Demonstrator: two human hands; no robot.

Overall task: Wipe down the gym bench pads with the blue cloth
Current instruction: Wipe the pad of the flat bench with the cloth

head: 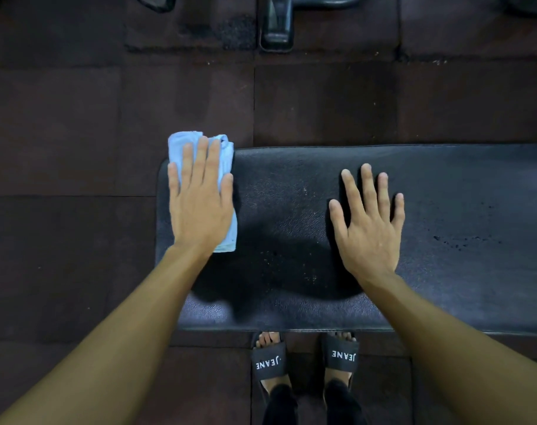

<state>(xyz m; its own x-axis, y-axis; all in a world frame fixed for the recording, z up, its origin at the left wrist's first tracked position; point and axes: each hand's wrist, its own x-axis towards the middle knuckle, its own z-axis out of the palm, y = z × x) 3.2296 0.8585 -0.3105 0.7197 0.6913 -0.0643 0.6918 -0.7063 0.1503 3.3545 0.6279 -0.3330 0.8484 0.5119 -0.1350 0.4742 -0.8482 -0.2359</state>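
Blue cloth (181, 145) overhangs bench pad (291, 210) far-left corner | left hand (199, 204) flat on it | right hand (368, 222) spread

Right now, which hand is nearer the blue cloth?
Left. The left hand presses on the blue cloth at the left end of the bench pad; the right hand is spread over bare pad further right, clear of it.

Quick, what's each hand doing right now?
Left hand: open, pressing flat on the blue cloth.
Right hand: open, fingers spread on the bench pad.

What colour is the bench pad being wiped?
Black, with a grained texture; the head view shows the bench pad.
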